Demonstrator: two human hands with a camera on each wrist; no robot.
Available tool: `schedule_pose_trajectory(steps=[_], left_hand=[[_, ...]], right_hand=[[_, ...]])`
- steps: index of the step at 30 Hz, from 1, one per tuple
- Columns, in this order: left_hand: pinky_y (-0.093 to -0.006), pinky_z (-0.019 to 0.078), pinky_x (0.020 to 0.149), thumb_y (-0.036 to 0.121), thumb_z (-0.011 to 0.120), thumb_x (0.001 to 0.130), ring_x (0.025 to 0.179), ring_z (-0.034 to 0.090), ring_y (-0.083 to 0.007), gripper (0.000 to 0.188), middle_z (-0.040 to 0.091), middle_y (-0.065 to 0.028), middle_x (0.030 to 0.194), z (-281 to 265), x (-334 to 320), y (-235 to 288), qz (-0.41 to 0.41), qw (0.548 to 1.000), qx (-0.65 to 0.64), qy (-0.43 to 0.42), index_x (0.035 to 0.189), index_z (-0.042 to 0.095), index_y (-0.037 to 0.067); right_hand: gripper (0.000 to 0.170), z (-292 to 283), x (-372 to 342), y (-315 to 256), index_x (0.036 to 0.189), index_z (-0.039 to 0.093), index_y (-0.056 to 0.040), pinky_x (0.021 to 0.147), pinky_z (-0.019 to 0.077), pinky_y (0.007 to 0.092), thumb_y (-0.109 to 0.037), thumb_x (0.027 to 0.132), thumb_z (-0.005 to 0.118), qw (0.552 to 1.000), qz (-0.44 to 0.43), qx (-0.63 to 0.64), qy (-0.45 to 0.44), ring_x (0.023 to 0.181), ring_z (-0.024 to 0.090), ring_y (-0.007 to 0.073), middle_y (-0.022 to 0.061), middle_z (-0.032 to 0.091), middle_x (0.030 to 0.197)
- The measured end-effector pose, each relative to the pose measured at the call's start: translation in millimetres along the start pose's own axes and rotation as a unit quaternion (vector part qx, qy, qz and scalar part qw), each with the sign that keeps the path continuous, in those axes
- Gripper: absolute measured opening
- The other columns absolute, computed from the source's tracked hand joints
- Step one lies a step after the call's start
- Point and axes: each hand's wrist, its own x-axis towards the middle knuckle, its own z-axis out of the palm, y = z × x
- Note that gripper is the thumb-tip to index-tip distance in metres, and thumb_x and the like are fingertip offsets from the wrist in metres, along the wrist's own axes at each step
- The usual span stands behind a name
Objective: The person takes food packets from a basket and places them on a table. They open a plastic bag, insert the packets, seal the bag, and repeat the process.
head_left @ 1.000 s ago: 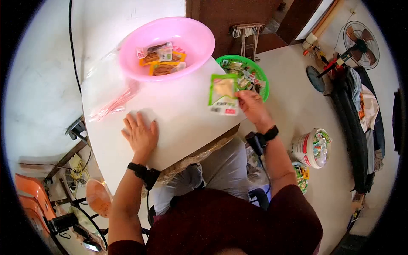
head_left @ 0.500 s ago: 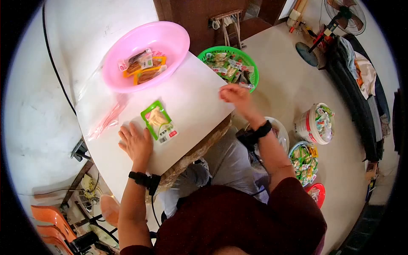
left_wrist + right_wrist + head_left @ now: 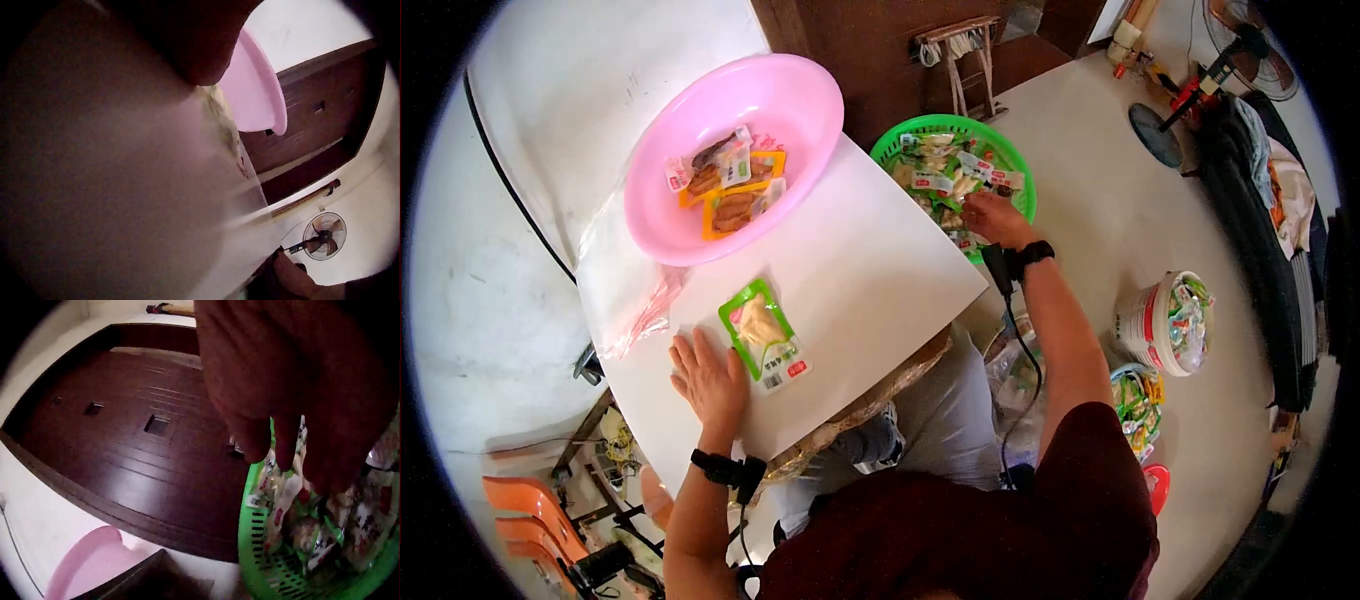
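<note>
My left hand lies flat on the white table, fingers spread, beside a green-edged food packet. Over the green basket, my right hand reaches down among the packets. In the right wrist view the fingers of my right hand point down onto the basket's packets; whether they grip one cannot be told. The pink basin on the table holds several packets.
Thin pink plastic bags lie at the table's left side. On the floor to the right stand a white bucket of packets, another container of packets and a red one. A fan stands farther back.
The green-edged packet went from my right hand onto the table near my left hand. My right hand has since moved away to the green basket, while my left hand stays on the table.
</note>
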Motion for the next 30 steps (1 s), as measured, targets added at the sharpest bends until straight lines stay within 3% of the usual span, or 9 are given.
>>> schedule_pose_trajectory(steps=[2, 4, 8, 10, 12, 14, 21, 28, 30], left_hand=[[-0.0584, 0.0115, 0.111, 0.034, 0.053, 0.088, 0.142, 0.012, -0.0388, 0.065, 0.019, -0.0227, 0.152, 4, 1, -2, -0.001, 1.000, 0.005, 0.002, 0.143, 0.033, 0.005], [-0.0579, 0.0110, 0.111, 0.033, 0.052, 0.088, 0.143, 0.012, -0.0388, 0.065, 0.019, -0.0226, 0.153, 5, 1, -4, 0.002, 1.000, 0.007, 0.003, 0.143, 0.033, 0.005], [-0.0572, 0.0107, 0.111, 0.033, 0.052, 0.089, 0.143, 0.011, -0.0388, 0.065, 0.018, -0.0226, 0.153, 4, 0, -2, -0.001, 1.000, 0.010, -0.005, 0.143, 0.032, 0.004], [-0.0576, 0.0108, 0.111, 0.033, 0.051, 0.089, 0.143, 0.012, -0.0389, 0.065, 0.018, -0.0228, 0.153, 6, 2, -5, 0.003, 1.000, 0.016, -0.002, 0.143, 0.031, 0.004], [-0.0582, 0.0109, 0.111, 0.032, 0.051, 0.089, 0.143, 0.012, -0.0391, 0.065, 0.019, -0.0229, 0.153, 9, 2, -10, 0.019, 1.000, 0.020, 0.007, 0.143, 0.031, 0.003], [-0.0586, 0.0110, 0.110, 0.032, 0.051, 0.089, 0.142, 0.013, -0.0392, 0.065, 0.019, -0.0231, 0.152, 9, 0, -10, 0.026, 0.999, 0.016, 0.013, 0.143, 0.031, 0.003], [-0.0590, 0.0119, 0.110, 0.033, 0.052, 0.089, 0.142, 0.013, -0.0391, 0.065, 0.020, -0.0238, 0.152, 0, -1, -2, 0.013, 1.000, 0.002, -0.002, 0.143, 0.032, 0.003], [-0.0591, 0.0090, 0.111, 0.040, 0.053, 0.087, 0.143, 0.011, -0.0382, 0.069, 0.019, -0.0241, 0.152, 6, 1, -5, 0.005, 1.000, -0.010, 0.005, 0.143, 0.033, 0.005], [-0.0606, 0.0119, 0.110, 0.041, 0.053, 0.087, 0.142, 0.014, -0.0402, 0.070, 0.022, -0.0253, 0.151, 6, 1, -6, 0.013, 1.000, -0.011, 0.017, 0.142, 0.034, 0.003]], right_hand=[[0.021, -17, 22, 21, 0.100, 0.055, -0.0083, 0.076, 0.0501, 0.0318, -0.025, 0.090, 0.064, 0.990, -0.028, -0.140, -0.002, 0.087, 0.058, 0.0173, 0.0027, 0.058, 0.093], [0.024, 11, 3, -41, 0.099, 0.054, -0.0074, 0.074, 0.0500, 0.0327, -0.028, 0.090, 0.064, 0.960, 0.152, 0.220, 0.077, 0.085, 0.058, 0.0171, 0.0005, 0.057, 0.090], [0.024, 14, 31, -27, 0.101, 0.055, -0.0082, 0.073, 0.0495, 0.0339, -0.027, 0.090, 0.064, 0.941, 0.185, 0.273, 0.075, 0.087, 0.059, 0.0203, 0.0039, 0.058, 0.088], [0.023, -10, 72, 37, 0.099, 0.056, -0.0072, 0.072, 0.0492, 0.0332, -0.027, 0.091, 0.063, 0.997, -0.075, -0.032, -0.012, 0.087, 0.059, 0.0200, 0.0054, 0.058, 0.088], [0.023, -12, 90, 55, 0.097, 0.056, -0.0055, 0.072, 0.0490, 0.0333, -0.026, 0.091, 0.062, 0.996, -0.074, 0.001, -0.043, 0.085, 0.059, 0.0199, 0.0062, 0.058, 0.088], [0.023, 0, 88, 29, 0.096, 0.055, -0.0031, 0.072, 0.0489, 0.0344, -0.025, 0.091, 0.061, 0.913, 0.198, 0.355, -0.013, 0.083, 0.059, 0.0200, 0.0063, 0.058, 0.088], [0.021, -7, 52, 14, 0.109, 0.053, -0.0020, 0.080, 0.0501, 0.0337, -0.007, 0.090, 0.058, 0.988, -0.101, -0.107, 0.043, 0.099, 0.059, 0.0212, 0.0056, 0.062, 0.103], [0.032, -5, -47, -103, 0.123, 0.055, -0.0041, 0.103, 0.0388, 0.0378, -0.016, 0.093, 0.057, 0.953, -0.068, 0.293, 0.037, 0.116, 0.053, 0.0220, 0.0092, 0.056, 0.126], [0.037, 10, -70, -136, 0.123, 0.056, -0.0041, 0.106, 0.0354, 0.0391, -0.027, 0.094, 0.056, 0.964, -0.106, 0.243, 0.015, 0.120, 0.050, 0.0222, 0.0100, 0.054, 0.129]])
